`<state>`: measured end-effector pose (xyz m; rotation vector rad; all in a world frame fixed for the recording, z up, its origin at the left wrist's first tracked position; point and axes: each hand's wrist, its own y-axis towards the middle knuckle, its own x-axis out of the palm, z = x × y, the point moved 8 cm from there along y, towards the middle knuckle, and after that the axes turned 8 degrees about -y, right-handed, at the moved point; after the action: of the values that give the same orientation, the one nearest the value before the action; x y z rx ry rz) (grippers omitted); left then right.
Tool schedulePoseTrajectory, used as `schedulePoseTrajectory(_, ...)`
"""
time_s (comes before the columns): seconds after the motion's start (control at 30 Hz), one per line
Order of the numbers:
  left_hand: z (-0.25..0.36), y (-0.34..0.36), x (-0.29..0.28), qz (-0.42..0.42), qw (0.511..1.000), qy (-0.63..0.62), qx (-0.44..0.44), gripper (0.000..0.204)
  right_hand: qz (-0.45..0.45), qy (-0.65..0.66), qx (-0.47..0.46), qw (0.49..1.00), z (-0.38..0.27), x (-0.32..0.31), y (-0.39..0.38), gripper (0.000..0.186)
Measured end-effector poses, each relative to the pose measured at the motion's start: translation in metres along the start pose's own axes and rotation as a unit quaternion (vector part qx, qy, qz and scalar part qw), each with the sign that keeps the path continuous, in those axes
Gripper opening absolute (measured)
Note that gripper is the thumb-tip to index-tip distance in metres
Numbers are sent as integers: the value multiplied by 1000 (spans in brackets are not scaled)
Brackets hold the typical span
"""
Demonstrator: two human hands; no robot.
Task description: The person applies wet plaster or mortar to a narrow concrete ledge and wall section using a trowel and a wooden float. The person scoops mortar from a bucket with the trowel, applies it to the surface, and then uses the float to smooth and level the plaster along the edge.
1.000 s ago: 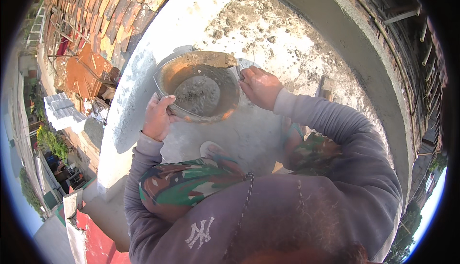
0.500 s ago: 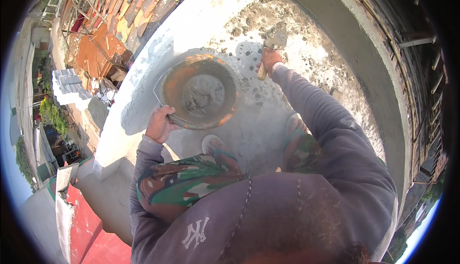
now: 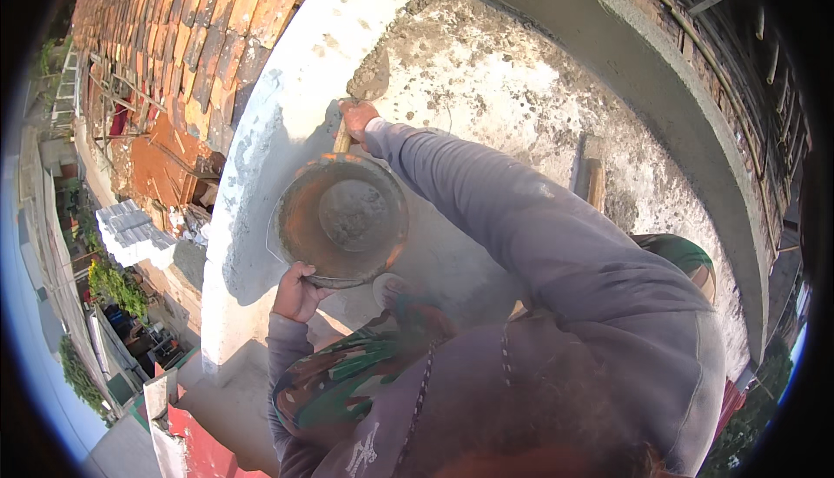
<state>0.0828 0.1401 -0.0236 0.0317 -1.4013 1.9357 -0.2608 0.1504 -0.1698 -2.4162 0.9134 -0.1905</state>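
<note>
My right grip [image 3: 356, 120] is closed around the handle of the trowel [image 3: 369, 81], its blade pointing away from me at about 12 o'clock from the bucket [image 3: 393, 217]. My left grip [image 3: 297, 296] clasps the bucket's rim at 7 o'clock. Mortar [image 3: 356, 213] lies in the bucket's bottom; the blade looks grey with it, though I cannot tell how thickly. For working mortar like this, I judge that I want the blade level and my wrist firm, since a tilt could spill it on the floor [image 3: 530, 87]. The left grip should brace the rim against tipping, and my right elbow should clear the wooden-handled tool [image 3: 596, 178] near 3 o'clock.
</note>
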Motion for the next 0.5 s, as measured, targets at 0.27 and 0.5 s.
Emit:
schedulePoseTrajectory(0.27, 10, 2, 4, -29, 999, -23, 21, 48, -13, 88, 14, 996, -20, -66, -98, 45)
schedulePoseTrajectory(0.5, 32, 9, 23, -41, 998, -29, 30, 44, -24, -382, -231, 895, -36, -102, -207, 45)
